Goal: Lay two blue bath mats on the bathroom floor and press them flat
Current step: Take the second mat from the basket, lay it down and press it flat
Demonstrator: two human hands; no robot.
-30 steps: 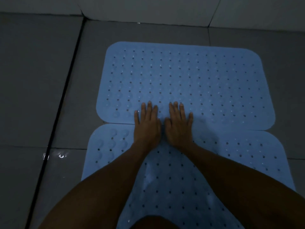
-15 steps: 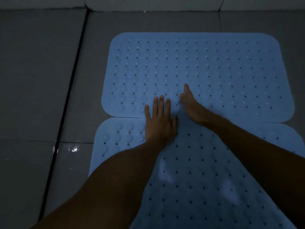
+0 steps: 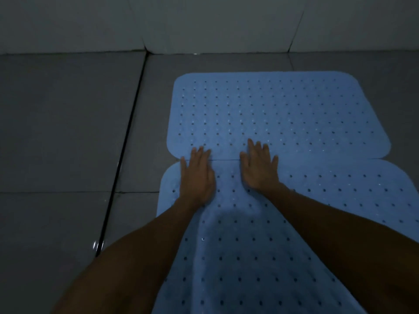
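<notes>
Two light blue perforated bath mats lie end to end on the grey tiled floor. The far mat [image 3: 278, 109] lies flat near the wall; the near mat [image 3: 247, 245] runs toward me under my arms. Their edges meet in a thin seam. My left hand [image 3: 197, 175] rests palm down across that seam near the mats' left side, fingers together and extended. My right hand [image 3: 259, 166] lies flat across the seam a little to the right, fingers slightly spread. Neither hand holds anything.
Grey floor tiles [image 3: 68, 123] spread to the left, cut by a dark grout line [image 3: 122, 166] with a wet glint near its lower end. A pale tiled wall [image 3: 204, 21] rises just beyond the far mat.
My hands have moved apart along the seam: the left slid leftward, the right turned from on-edge to palm down. The view has tilted up, showing more wall.
</notes>
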